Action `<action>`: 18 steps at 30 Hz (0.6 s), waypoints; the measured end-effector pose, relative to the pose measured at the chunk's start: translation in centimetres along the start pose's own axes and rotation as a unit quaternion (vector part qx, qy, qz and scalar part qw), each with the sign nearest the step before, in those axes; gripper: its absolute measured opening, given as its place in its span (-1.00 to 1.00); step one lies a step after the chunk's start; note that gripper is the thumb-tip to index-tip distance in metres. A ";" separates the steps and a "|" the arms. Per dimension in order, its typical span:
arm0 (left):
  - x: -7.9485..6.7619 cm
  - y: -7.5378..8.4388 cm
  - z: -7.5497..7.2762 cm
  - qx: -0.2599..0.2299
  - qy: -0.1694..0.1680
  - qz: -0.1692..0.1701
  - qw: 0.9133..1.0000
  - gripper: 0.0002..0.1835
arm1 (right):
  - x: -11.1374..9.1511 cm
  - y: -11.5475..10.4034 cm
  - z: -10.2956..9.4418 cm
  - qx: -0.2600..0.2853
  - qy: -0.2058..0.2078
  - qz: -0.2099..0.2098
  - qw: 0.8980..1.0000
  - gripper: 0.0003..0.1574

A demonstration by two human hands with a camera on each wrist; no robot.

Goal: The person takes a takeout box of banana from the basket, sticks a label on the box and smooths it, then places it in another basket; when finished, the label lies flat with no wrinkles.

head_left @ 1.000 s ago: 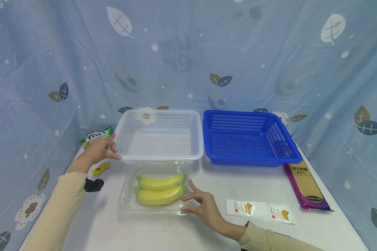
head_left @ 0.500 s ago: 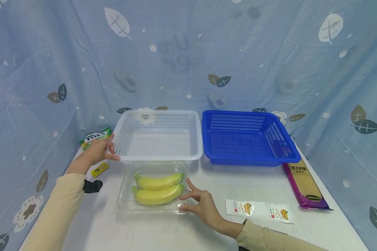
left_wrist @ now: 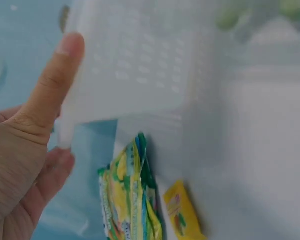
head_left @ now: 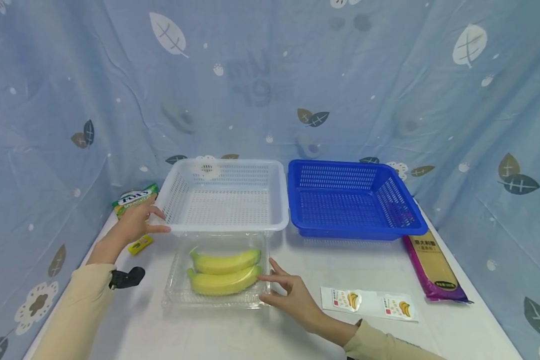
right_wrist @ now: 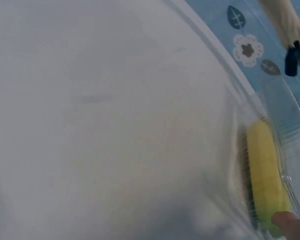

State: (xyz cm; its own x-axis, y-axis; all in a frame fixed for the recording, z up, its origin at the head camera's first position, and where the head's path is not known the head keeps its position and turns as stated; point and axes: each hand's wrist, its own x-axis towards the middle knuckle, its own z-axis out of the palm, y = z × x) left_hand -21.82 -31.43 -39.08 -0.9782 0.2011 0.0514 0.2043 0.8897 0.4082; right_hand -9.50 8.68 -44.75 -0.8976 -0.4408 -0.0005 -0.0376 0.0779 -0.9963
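Clear plastic, ridge-edged box [head_left: 216, 300] on the white table [head_left: 198, 335], just on the near side of the white perforated plastic basket [head_left: 225, 227]; whether their edges touch, can't tell. Two smooth yellow bananas [head_left: 225, 274] inside, side by side, stem ends pointing left. Right hand [head_left: 297, 302] at the box's right side: thumb by the near corner, fingers spread further up, thumb and index well apart with no pinch showing. Left hand [head_left: 135, 220] at the basket's near left corner, thumb and fingers apart around it; whether they clamp the rim or only rest against it, can't tell, even from the left wrist. Step in hand looks like placing and steadying box and basket. To do it well: thin plastic likely flexes, so press low on the stiffer ridged edge rather than on the top; push evenly, or the box will probably swing round; keep the left touch light, since the basket seems apt to slide. Mind the small yellow packet [head_left: 140, 244] and green snack bag [head_left: 132, 197], both close by the left hand. White strip with two banana stickers [head_left: 369, 304] lies flat to the right, best kept out from under the right forearm.
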 end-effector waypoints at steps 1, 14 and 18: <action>-0.3 0.1 0.1 -0.002 0.007 0.002 1.000 -0.54 | -0.1 -0.1 -0.2 0.009 0.001 0.004 1.000 -0.49; -5.7 3.4 2.1 -0.160 0.154 0.017 0.975 -0.66 | -1.8 0.7 -6.6 0.004 0.075 0.038 0.996 -0.40; -6.7 5.1 2.8 -0.197 0.167 0.019 0.966 -0.68 | -2.7 1.2 -8.8 0.004 0.089 0.044 0.995 -0.40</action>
State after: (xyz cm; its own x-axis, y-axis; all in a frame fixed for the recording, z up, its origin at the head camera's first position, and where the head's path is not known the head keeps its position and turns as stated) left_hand -14.13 -27.09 -39.90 -0.9411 0.0284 0.3370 0.2745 0.6464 0.7119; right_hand -10.93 17.82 -45.17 -0.9608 -0.2673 -0.0734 0.0478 0.1010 -0.9937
